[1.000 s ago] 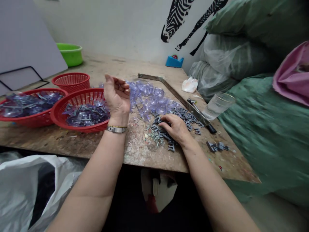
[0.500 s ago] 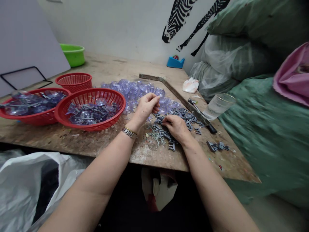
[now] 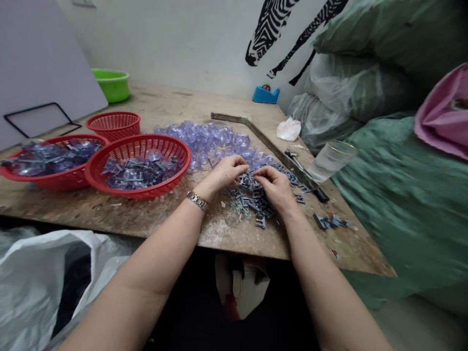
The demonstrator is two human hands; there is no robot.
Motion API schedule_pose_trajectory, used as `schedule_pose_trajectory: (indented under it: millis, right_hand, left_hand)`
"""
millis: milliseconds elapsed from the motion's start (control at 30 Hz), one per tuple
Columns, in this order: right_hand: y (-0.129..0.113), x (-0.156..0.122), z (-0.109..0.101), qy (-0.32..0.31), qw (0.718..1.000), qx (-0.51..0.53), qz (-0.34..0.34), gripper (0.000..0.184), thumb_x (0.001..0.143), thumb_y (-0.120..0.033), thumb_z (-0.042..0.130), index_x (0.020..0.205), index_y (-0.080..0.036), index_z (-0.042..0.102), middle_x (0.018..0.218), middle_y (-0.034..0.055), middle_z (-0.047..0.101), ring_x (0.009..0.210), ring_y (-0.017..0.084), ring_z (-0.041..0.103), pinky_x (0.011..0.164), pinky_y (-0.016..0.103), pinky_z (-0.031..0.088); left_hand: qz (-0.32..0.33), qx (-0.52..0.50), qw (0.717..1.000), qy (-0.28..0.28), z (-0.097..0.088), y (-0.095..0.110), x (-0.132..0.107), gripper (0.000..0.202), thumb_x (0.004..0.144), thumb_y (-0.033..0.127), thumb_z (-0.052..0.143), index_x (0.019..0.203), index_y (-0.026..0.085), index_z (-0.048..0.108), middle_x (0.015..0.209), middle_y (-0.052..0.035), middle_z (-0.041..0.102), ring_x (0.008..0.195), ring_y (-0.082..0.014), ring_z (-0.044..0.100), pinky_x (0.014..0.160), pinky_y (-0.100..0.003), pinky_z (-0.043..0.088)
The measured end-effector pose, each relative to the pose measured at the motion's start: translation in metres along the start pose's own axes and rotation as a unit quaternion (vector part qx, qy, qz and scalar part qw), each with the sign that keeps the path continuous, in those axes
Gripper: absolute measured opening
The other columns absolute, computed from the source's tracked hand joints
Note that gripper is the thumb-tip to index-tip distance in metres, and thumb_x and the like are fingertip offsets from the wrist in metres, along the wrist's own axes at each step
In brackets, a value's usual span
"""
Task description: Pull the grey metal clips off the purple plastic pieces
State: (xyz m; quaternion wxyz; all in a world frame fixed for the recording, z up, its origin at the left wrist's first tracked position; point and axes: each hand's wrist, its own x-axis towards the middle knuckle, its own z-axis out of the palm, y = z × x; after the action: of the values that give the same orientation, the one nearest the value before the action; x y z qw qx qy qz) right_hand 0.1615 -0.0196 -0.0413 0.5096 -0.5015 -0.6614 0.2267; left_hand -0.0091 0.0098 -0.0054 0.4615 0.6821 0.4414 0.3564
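My left hand (image 3: 229, 171), with a metal watch on its wrist, hovers over the far left part of a heap of small grey plastic parts (image 3: 258, 204). Its thumb and fingers are pinched together; anything between them is too small to make out. Close by on the right, my right hand (image 3: 275, 185) also has its fingertips closed in a pinch, and what they hold is hidden. A gap separates the two hands. Small pale screw-like bits (image 3: 238, 207) lie at the heap's left edge. Behind the hands spreads a pile of clear purple plastic pieces (image 3: 204, 141).
Two red baskets, a nearer one (image 3: 139, 193) and a left one (image 3: 60, 184), hold purple and grey pieces. A smaller red basket (image 3: 113, 122) stands behind. A bent metal bar (image 3: 268, 144) crosses the table; a glass (image 3: 331, 161) and green sacks (image 3: 398, 204) are at right.
My left hand has come down and slightly right towards the heap. The right hand has lifted a little and moved away from me, so the two are closer together.
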Motion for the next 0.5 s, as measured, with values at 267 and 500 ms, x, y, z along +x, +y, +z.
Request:
schedule_pose_trajectory:
  millis: [267,500]
  right_hand:
    - [-0.0018,-0.0002,-0.0003,0.018,1.000,-0.001,-0.010,0.010,0.072,-0.029,0.061,0.075,-0.020,0.064,0.072,-0.0002,0.066,0.070,0.016,0.059,0.071,0.031,0.048]
    - [-0.0010,0.0006,-0.0014,0.038,0.999,0.008,-0.009,0.013,0.074,-0.032,0.062,0.078,-0.019,0.063,0.075,0.0011,0.066,0.072,0.017,0.061,0.072,0.032,0.049]
  left_hand:
    - [-0.045,-0.066,0.997,-0.018,-0.0002,0.0068,-0.0064,0.010,0.083,0.008,0.057,0.086,0.016,0.052,0.061,0.0057,0.051,0.046,-0.0064,0.052,0.046,-0.017,0.042]
    - [-0.076,-0.086,0.991,-0.062,0.0022,0.0092,-0.0045,0.015,0.083,0.000,0.052,0.084,0.015,0.052,0.054,0.0061,0.052,0.042,-0.0063,0.051,0.044,-0.017,0.044]
